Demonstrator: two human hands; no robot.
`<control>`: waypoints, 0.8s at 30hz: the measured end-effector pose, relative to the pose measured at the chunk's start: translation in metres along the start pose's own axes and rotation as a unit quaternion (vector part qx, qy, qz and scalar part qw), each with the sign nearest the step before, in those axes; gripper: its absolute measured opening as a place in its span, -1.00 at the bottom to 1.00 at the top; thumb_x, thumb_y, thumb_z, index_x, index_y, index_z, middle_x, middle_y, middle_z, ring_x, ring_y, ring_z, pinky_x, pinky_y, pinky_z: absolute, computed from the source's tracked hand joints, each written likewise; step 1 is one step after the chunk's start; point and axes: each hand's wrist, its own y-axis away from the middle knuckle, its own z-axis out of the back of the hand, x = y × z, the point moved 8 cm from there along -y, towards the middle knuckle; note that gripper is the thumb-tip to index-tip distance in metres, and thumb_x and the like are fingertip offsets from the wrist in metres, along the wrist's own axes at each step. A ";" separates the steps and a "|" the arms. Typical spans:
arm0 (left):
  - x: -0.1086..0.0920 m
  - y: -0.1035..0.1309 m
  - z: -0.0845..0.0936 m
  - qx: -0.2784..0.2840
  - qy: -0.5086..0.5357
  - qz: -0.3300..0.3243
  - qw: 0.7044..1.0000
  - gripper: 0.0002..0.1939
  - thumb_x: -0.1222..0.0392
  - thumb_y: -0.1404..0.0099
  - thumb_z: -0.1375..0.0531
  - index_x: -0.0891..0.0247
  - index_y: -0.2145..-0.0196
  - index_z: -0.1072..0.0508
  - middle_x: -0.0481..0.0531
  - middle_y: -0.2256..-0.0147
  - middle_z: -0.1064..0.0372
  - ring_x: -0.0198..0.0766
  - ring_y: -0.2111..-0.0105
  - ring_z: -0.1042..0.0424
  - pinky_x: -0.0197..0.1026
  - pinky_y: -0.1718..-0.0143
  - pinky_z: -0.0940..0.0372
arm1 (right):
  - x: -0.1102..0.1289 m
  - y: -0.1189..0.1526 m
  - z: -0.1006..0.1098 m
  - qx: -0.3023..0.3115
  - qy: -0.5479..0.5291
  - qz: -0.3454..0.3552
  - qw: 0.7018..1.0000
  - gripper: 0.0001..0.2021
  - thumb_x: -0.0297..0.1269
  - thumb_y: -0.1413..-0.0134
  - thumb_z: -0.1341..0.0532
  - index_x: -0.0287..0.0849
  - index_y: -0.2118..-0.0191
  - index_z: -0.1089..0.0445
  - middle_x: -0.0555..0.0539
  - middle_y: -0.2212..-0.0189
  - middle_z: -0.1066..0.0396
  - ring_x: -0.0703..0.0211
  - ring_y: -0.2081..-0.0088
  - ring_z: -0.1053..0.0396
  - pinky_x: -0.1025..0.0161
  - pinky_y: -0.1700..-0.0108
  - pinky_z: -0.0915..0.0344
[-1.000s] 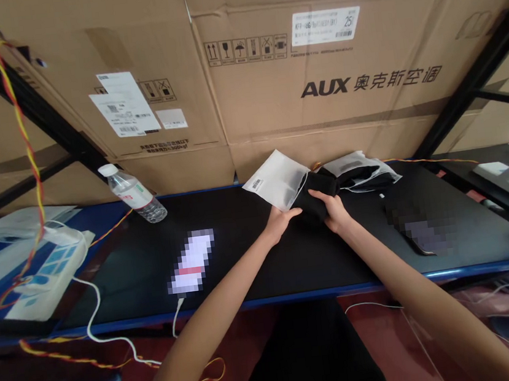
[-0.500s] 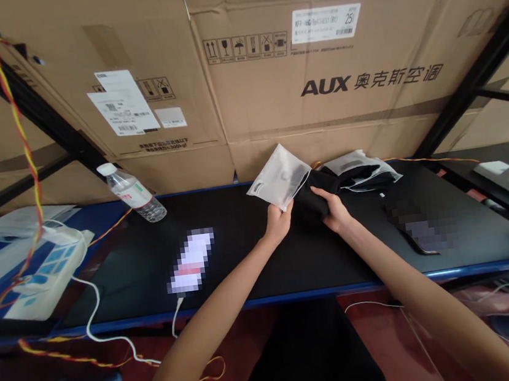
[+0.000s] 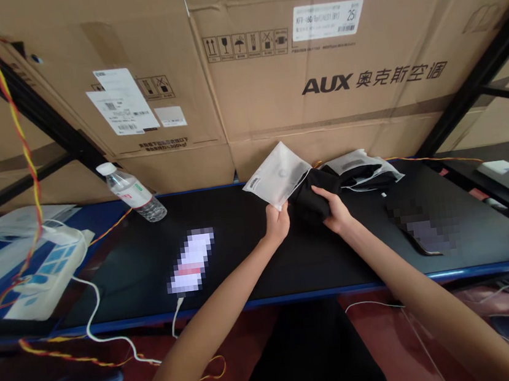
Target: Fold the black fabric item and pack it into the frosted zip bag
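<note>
My left hand (image 3: 278, 223) is closed on the lower corner of a frosted zip bag (image 3: 278, 175), held tilted above the black tabletop (image 3: 244, 259). Folded black cloth (image 3: 312, 199) sits at the bag's right-hand edge; whether part of it is inside the bag I cannot tell. Around the cloth's right side my right hand (image 3: 335, 210) is closed, thumb on top. Just behind it lies a second frosted bag (image 3: 372, 164) with black cloth showing in it.
A water bottle (image 3: 137, 195) leans at the back left. A lit phone (image 3: 192, 261) on a white cable lies in front of it, and a dark blurred object (image 3: 422, 235) at the right. Power strips (image 3: 53, 268) lie at the left; large cartons (image 3: 262, 103) stand behind.
The frosted bag and my left hand have shifted slightly left, the bag tilting a little. My right hand keeps its hold on the black cloth.
</note>
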 end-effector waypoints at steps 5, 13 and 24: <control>-0.012 0.001 0.006 -0.033 -0.090 -0.080 0.992 -0.75 0.08 -0.26 -0.32 0.24 0.51 -0.51 0.00 0.54 -0.37 -0.09 0.28 -0.45 -0.18 0.16 -0.29 | 0.000 0.003 -0.004 0.017 -0.012 -0.007 1.000 -0.69 -0.28 0.07 -0.47 -0.14 0.15 -0.52 -0.09 0.21 -0.64 -0.02 0.16 -0.61 0.09 0.07 -0.59; -0.018 0.004 0.000 -0.033 -0.140 -0.092 0.985 -0.80 0.23 -0.18 -0.32 0.13 0.54 -0.38 0.05 0.51 -0.33 -0.05 0.31 -0.43 -0.12 0.12 -0.21 | 0.001 0.007 -0.010 0.041 -0.019 0.009 0.999 -0.62 -0.34 0.15 -0.51 -0.11 0.13 -0.52 -0.07 0.20 -0.64 -0.05 0.11 -0.60 0.07 0.04 -0.59; -0.008 0.005 -0.014 0.051 -0.178 -0.065 0.981 -0.80 0.44 -0.02 -0.22 0.13 0.49 -0.36 0.08 0.47 -0.35 0.07 0.19 -0.45 0.01 -0.06 -0.23 | -0.013 0.003 -0.013 0.077 -0.016 -0.055 0.995 -0.79 -0.30 0.06 -0.45 -0.16 0.24 -0.54 -0.10 0.24 -0.64 -0.07 0.08 -0.60 0.11 0.05 -0.59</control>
